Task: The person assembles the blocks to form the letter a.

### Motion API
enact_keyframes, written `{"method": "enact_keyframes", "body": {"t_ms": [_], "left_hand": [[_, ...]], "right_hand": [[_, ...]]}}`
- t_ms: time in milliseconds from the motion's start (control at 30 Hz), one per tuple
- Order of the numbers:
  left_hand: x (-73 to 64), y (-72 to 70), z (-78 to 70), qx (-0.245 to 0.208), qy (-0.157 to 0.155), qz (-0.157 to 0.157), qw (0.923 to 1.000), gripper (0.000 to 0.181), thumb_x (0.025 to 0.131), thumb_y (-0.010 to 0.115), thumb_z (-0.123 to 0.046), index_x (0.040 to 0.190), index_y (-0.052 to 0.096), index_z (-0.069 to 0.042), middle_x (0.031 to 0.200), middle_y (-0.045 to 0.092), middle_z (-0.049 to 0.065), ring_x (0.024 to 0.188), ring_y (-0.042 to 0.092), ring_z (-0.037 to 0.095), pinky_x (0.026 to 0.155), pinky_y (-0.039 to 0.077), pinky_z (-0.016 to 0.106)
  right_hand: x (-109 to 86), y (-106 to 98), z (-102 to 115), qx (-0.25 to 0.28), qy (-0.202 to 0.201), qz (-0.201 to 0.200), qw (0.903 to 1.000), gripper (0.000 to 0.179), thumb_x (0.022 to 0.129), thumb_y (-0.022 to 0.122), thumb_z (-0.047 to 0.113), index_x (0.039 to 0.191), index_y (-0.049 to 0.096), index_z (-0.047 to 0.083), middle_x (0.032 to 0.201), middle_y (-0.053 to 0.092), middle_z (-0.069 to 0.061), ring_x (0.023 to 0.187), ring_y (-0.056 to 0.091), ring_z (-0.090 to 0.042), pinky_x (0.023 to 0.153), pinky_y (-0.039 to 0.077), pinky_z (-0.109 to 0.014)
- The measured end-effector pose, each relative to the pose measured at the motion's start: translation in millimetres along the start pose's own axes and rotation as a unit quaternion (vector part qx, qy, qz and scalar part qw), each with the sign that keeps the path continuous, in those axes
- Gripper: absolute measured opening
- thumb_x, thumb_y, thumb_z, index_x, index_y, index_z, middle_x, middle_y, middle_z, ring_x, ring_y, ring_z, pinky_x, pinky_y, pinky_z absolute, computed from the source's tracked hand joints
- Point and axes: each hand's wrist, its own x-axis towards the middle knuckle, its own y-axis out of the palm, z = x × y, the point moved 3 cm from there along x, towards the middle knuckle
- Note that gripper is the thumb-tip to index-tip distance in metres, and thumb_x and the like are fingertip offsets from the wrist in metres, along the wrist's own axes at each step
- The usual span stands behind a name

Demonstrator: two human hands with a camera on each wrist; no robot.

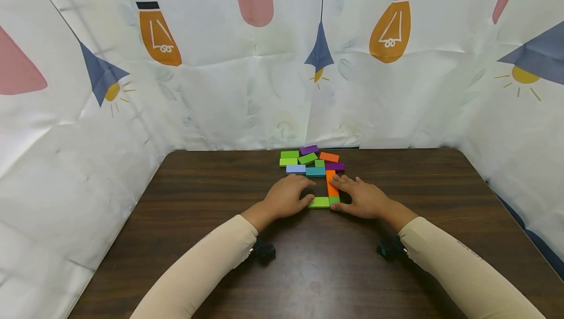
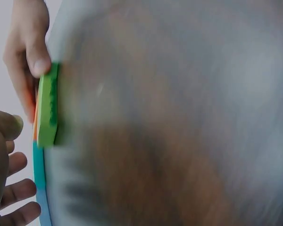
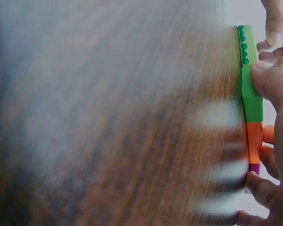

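My right hand [image 1: 365,199] touches an upright-running line of blocks from its right side. Its thumb rests on a small green block [image 1: 334,200], and its spread fingers lie along the orange block [image 1: 332,183]. A light green block [image 1: 319,203] adjoins the small green one on the left and shows a scalloped dark green side in the right wrist view. My left hand [image 1: 287,195], fingers loosely bent, hovers by that block's left end. In the left wrist view a gap separates its thumb from the light green block [image 2: 47,110].
Behind the hands, a blue block [image 1: 295,169], a teal block [image 1: 315,172] and a purple block [image 1: 335,166] form a row. Several green blocks, another purple block [image 1: 309,150] and another orange block [image 1: 329,157] lie beyond, near the back edge of the brown table [image 1: 211,172].
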Motion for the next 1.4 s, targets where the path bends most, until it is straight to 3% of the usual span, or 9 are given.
{"method": "enact_keyframes", "body": {"t_ms": [300, 533, 900, 1400], "left_hand": [[0.0, -14.8, 40.8, 0.027, -0.061, -0.034, 0.9972, 0.040, 0.101, 0.067, -0.032, 0.136, 0.065, -0.013, 0.134, 0.065, 0.005, 0.128, 0.055, 0.027, 0.109, 0.043, 0.041], [0.0, -18.3, 62.3, 0.029, -0.102, -0.024, 0.9940, 0.046, 0.099, 0.068, -0.028, 0.141, 0.060, -0.010, 0.143, 0.059, 0.008, 0.137, 0.047, 0.030, 0.112, 0.039, 0.046], [-0.7, -17.7, 78.2, -0.004, -0.164, 0.011, 0.9864, 0.054, 0.096, 0.057, -0.014, 0.150, 0.052, -0.013, 0.148, 0.055, 0.005, 0.141, 0.041, 0.030, 0.111, 0.039, 0.052], [-8.7, -19.5, 89.7, 0.010, -0.171, 0.014, 0.9851, 0.052, 0.098, 0.055, -0.013, 0.150, 0.051, -0.009, 0.153, 0.049, 0.010, 0.144, 0.037, 0.033, 0.112, 0.037, 0.053]], "right_hand": [[1.2, 1.5, -1.4, -0.002, 0.004, 0.005, 1.0000, 0.086, 0.095, 0.058, 0.067, 0.161, 0.036, 0.015, 0.163, 0.034, -0.007, 0.150, 0.031, -0.031, 0.119, 0.023, -0.058], [0.9, 2.9, -2.3, -0.004, 0.009, 0.009, 0.9999, 0.087, 0.095, 0.056, 0.069, 0.161, 0.035, 0.016, 0.164, 0.034, -0.007, 0.150, 0.031, -0.031, 0.119, 0.023, -0.058], [2.2, 3.4, -2.7, -0.005, 0.009, 0.008, 0.9999, 0.090, 0.094, 0.053, 0.073, 0.162, 0.035, 0.017, 0.164, 0.033, -0.005, 0.150, 0.030, -0.029, 0.119, 0.023, -0.057], [0.2, 1.1, -1.2, -0.005, 0.010, 0.004, 0.9999, 0.089, 0.094, 0.054, 0.072, 0.161, 0.036, 0.017, 0.163, 0.035, -0.006, 0.149, 0.031, -0.032, 0.116, 0.026, -0.062]]}}
